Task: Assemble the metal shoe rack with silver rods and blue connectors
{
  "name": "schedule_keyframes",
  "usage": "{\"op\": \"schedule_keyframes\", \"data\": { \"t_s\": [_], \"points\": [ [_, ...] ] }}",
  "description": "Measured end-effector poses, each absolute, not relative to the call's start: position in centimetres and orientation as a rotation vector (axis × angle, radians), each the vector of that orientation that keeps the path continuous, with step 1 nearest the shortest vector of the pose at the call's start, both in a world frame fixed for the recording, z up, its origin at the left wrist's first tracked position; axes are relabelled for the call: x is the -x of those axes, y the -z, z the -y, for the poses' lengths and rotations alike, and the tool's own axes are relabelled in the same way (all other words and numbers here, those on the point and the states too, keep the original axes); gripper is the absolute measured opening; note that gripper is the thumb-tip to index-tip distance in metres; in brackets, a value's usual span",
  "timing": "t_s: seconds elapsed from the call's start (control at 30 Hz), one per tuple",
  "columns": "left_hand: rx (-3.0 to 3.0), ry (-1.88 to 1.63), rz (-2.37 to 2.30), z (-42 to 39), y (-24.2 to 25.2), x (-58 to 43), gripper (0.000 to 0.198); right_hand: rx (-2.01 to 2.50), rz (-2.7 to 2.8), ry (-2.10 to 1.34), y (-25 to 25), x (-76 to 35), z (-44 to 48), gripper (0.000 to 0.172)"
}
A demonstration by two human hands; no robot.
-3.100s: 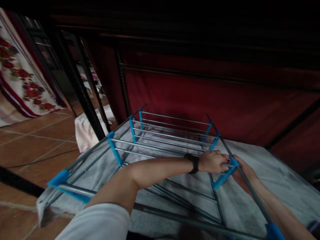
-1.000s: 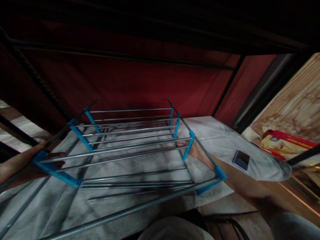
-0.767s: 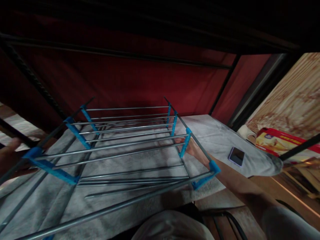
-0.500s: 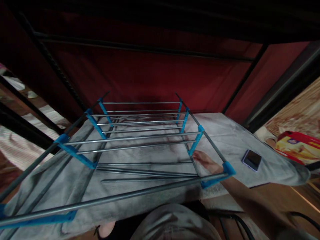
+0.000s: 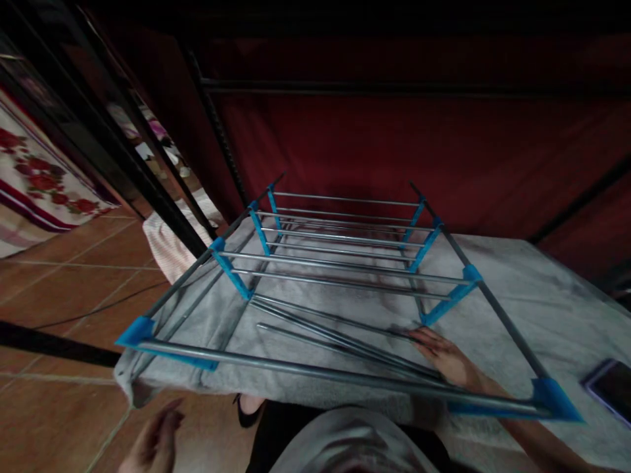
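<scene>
Your blue-jointed rack point(image 5: 345, 265) is leaving room toward the cloth's point(image 5: 547, 302) right edge. Your right hand point(image 5: 446, 357) is touching rods point(image 5: 335, 335), grip unclear, your empty left hand point(image 5: 152, 441) hanging half-curled.

The left hand point(image 5: 152, 437) is hanging between seven and eight o'clock, its fingers loosely curling and pointing toward one, while the right hand point(image 5: 448, 358) is holding low at four o'clock, fingertips pointing toward ten, the bare right forearm point(image 5: 532, 437) slanting away toward four
</scene>
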State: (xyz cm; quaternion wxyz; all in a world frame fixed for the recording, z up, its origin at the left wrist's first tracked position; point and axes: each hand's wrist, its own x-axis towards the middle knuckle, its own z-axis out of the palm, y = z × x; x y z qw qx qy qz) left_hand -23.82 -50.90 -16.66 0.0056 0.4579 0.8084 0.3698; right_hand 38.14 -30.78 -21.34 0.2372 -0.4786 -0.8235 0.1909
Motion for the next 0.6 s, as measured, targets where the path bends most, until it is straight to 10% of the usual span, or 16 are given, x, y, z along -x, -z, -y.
{"op": "schedule_keyframes", "data": {
  "t_s": [0.23,0.6],
  "points": [
    [-2.055,-1.046,-1.989,45.1,21.7,17.6,0.038,1.231,2.472,-0.216,24.6,-36.6,28.3,0.035],
    [-2.295,-0.871,-1.852,35.7,20.5,12.0,0.039,1.240,2.312,-0.753,21.4,-35.8,30.0,0.033]
  ]
}}
